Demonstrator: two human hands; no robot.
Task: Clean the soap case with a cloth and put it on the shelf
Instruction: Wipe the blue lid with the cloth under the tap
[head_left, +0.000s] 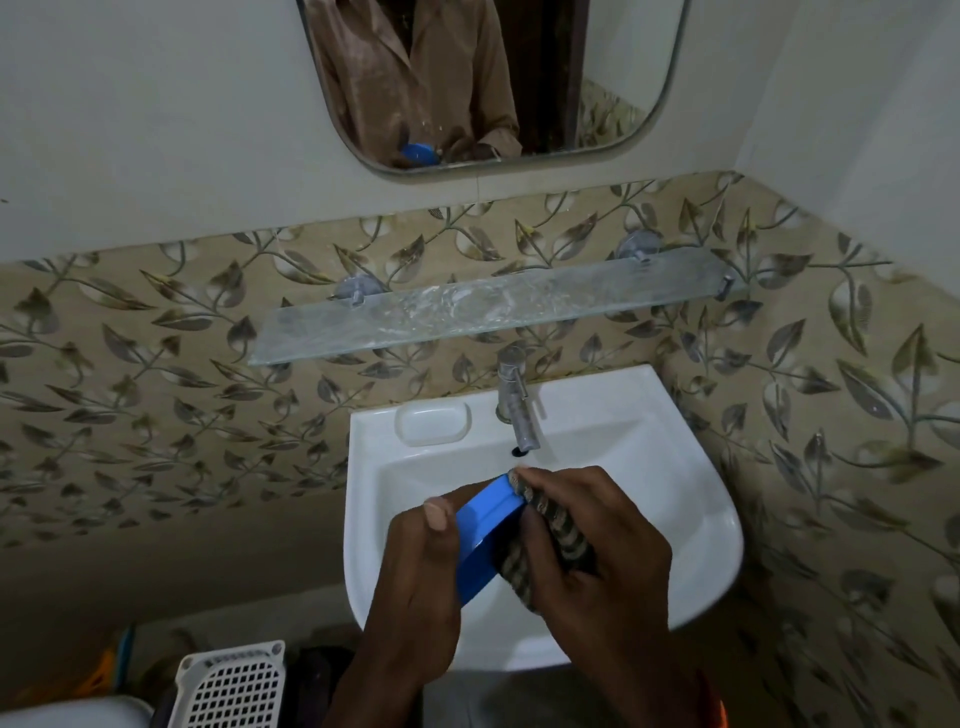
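Above the white ceramic basin (675, 519), the blue plastic soap case (480, 535) is being pinched by the left hand (421, 582) while a striped brown cloth (545, 540), gripped in the right hand's (597, 551) curled fingers, is being rubbed against it, with the glass shelf (467, 312) likely being reached next.

Held in the left hand (415, 566), the blue soap case (480, 535) looks to be smooth, slightly glossy plastic, with a coarse, patterned woven cloth (545, 540) pressed against it by the right hand (597, 551), above a glossy white ceramic basin (675, 467) and beneath a dull, spotted metal tap (514, 400) and a smeared glass shelf (467, 312).
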